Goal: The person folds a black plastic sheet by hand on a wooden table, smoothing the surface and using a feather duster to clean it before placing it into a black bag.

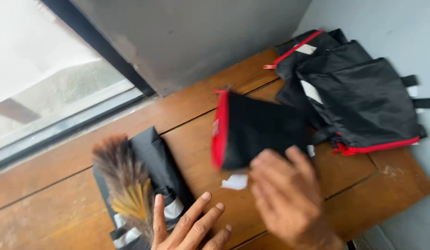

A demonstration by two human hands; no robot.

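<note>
Right hand [284,194] fingers curled together, gripping the lower edge of the black fabric pouch with red rim [252,127], whose long axis runs up-right from them. Left hand [189,227] fingers spread apart, flat on the wooden plank table [62,185] left of the pouch, touching a folded black cloth [154,162] by a brown feather duster [124,178].

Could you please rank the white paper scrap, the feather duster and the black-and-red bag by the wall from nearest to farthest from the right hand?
From the right hand:
1. White paper scrap, just left of its fingers.
2. Feather duster, farther left, beyond the left hand.
3. Black-and-red bag, up right by the wall.
</note>
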